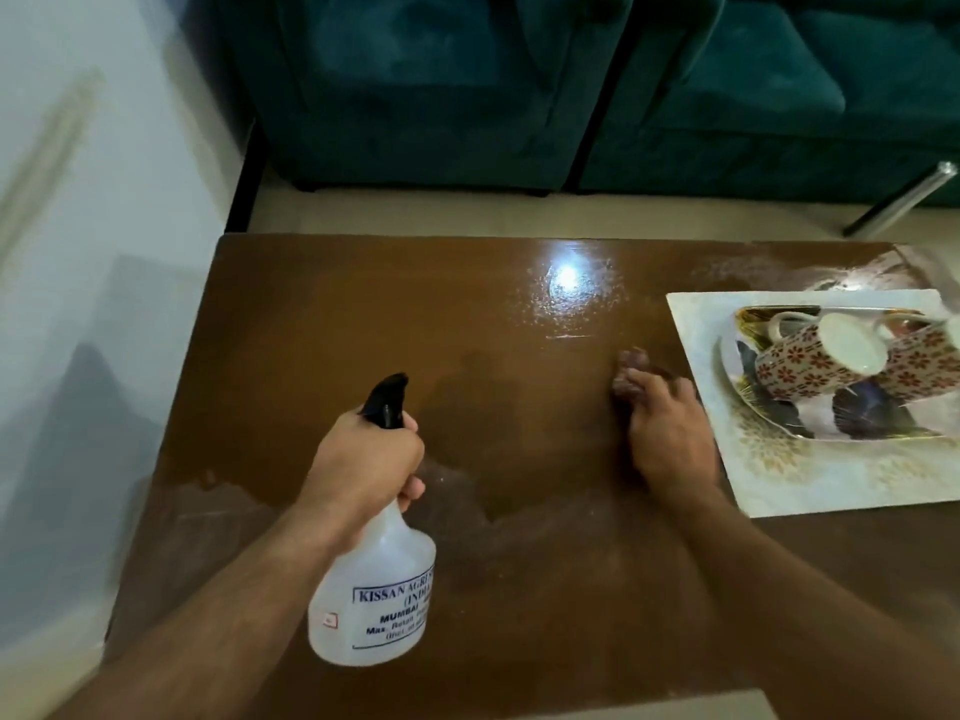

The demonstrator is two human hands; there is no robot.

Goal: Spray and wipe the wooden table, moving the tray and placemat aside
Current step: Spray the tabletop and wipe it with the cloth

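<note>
While the left hand (366, 454) is curling round the neck of the one spray bottle (375, 579), a finger set at the black trigger and the nozzle aimed out over the wood, it is holding the bottle lifted near the front edge, probably so that more mist can be laid on without setting it down. Just beyond, the right hand (667, 428) is pressing down on the wooden table (322, 324), fingers bunched over a small dark wad that seems to be a cloth (631, 371), though blur is hiding its shape; it is working the middle of the top, just beside the placemat (810, 475). That single placemat is lying at the right end with the one tray (748, 324) on it, likely shifted there to free the centre. Two patterned cups (800, 368) are resting upside down on the tray, the second cut by the frame edge. Farther off, fine droplets are glistening under a light's reflection near the back edge.
</note>
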